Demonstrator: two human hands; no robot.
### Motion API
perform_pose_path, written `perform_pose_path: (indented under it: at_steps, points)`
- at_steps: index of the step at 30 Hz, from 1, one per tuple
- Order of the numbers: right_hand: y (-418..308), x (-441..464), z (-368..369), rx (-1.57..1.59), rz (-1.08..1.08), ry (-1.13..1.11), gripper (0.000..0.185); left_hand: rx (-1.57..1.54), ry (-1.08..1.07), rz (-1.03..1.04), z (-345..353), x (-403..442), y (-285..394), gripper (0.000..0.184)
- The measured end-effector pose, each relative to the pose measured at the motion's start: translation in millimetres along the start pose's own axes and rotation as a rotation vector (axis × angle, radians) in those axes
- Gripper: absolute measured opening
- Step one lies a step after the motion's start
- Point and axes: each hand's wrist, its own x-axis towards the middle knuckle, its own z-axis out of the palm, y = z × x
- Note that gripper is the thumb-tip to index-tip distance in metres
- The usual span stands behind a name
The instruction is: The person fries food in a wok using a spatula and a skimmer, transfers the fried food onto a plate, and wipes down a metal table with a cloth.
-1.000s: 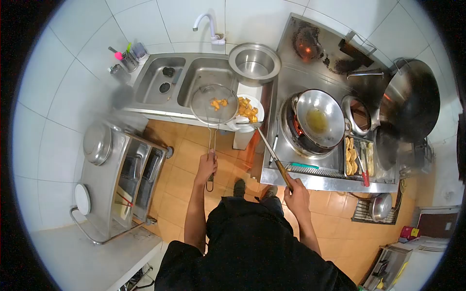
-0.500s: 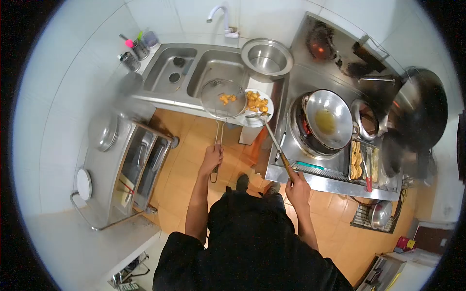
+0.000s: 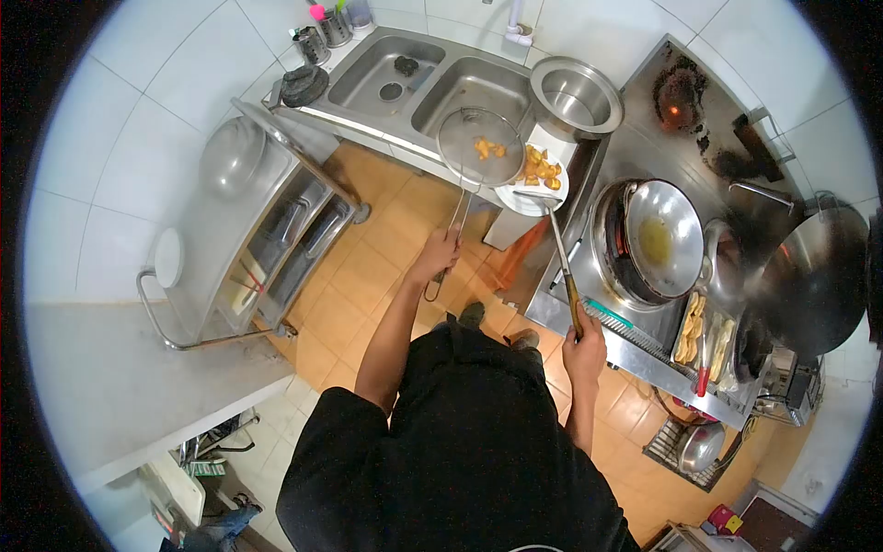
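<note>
My left hand [image 3: 441, 253] is closed around the wire handle of a round mesh strainer [image 3: 464, 166], held over the sink's front edge. Several golden fried pieces [image 3: 489, 148] lie in its mesh. Just right of the strainer, partly overlapped by its rim, is a white plate [image 3: 518, 202] bearing more fried pieces [image 3: 543, 168]. My right hand [image 3: 584, 348] grips the wooden handle of a long metal ladle [image 3: 560, 241]. The ladle's head is at the front of the plate; whether it touches the plate I cannot tell.
A wok [image 3: 664, 262] with yellowish oil sits on the stove [image 3: 589, 293], right of the ladle. Behind the plate stands a steel pot [image 3: 579, 96] beside the double sink [image 3: 440, 103]. A tray of long fried pieces [image 3: 690, 331] lies at the stove's front right. A metal cart [image 3: 207, 294] stands left.
The camera view has turned, shifting the counter and stove across the picture. Both hands keep their grips, with the strainer and ladle still close to the plate.
</note>
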Motion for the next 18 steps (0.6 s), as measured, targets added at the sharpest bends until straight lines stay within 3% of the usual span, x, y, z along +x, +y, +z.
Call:
perform_pose_path:
  at_steps: [7, 13, 18]
  points:
    - [-3.4, -6.4, 7.6, 0.028, 0.092, -0.084, 0.049, 0.027, -0.009, -0.066, -1.0, -0.8, 2.9, 0.045]
    - [-7.0, 5.5, 22.1, 0.022, 0.005, -0.005, 0.049, 0.061, -0.037, 0.024, -3.7, -2.8, 6.0, 0.045]
    - [-4.9, 7.7, 25.0, 0.016, 0.043, -0.051, 0.057, 0.014, -0.008, -0.042, -4.8, -3.4, 6.0, 0.047]
